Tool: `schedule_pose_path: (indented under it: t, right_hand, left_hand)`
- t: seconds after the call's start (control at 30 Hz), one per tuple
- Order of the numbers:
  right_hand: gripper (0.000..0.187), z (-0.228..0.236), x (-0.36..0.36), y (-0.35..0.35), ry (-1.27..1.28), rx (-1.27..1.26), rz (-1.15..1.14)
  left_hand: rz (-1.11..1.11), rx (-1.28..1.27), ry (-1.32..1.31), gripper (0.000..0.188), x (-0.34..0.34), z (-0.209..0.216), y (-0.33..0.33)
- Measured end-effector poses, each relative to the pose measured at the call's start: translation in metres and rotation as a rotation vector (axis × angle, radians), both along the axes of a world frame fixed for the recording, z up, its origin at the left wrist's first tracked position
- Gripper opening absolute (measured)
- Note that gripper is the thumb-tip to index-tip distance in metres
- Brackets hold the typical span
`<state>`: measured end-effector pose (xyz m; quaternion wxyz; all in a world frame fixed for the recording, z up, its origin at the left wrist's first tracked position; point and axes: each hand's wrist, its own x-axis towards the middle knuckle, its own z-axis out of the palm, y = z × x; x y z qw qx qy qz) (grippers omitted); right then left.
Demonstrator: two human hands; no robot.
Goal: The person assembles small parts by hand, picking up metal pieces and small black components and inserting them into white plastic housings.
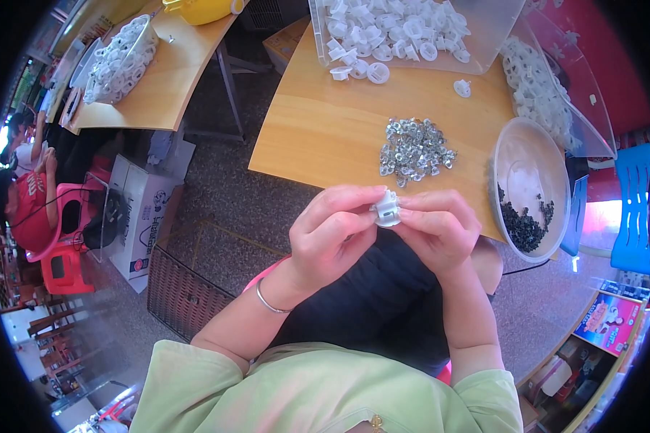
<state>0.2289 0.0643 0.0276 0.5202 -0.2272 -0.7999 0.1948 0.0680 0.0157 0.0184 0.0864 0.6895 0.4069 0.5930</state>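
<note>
Between my two hands, over my lap at the table's near edge, is a small white plastic fitting. The fingertips of my left hand pinch it from the left. From the other side, the thumb and fingers of my right hand grip it too. A small dark slot or insert shows on its face; finer detail is too small to make out. Just beyond my fingers lies a heap of small shiny metal pieces on the wooden table.
A clear bin of white plastic parts stands at the far side, a few loose parts before it. On the right are a round tub with small black pieces and another clear box of white parts. Another person sits far left.
</note>
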Motion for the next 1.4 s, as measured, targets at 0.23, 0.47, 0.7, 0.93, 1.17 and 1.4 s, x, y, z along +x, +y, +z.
schedule_pose_path:
  t: [0.23, 0.47, 0.7, 0.93, 1.17, 1.4]
  right_hand:
    - [0.022, -0.001, -0.001, 0.001, 0.009, 0.001, 0.026]
    - [0.025, -0.002, -0.008, 0.003, 0.062, -0.075, 0.033]
    - [0.029, 0.005, -0.003, 0.008, -0.079, -0.192, -0.023]
    - [0.012, 0.062, 0.043, 0.063, 0.151, -0.545, -0.312]
    - [0.025, 0.115, 0.156, 0.153, 0.179, -0.262, -0.735]
    - [0.026, 0.105, 0.087, 0.129, -0.308, -0.232, -0.668]
  left_hand:
    - [0.006, -0.012, -0.019, 0.023, 0.0, 0.0, 0.0]
    - [0.026, -0.028, -0.019, 0.021, -0.003, 0.001, -0.001]
    - [-0.057, -0.21, -0.213, 0.021, 0.006, 0.008, -0.001]
    - [-0.163, -0.455, -0.486, 0.012, -0.004, 0.007, -0.002]
    - [-0.312, -0.643, -0.608, 0.017, -0.001, 0.011, -0.004]
    - [-0.364, -0.772, -0.772, 0.021, -0.004, 0.014, -0.006]
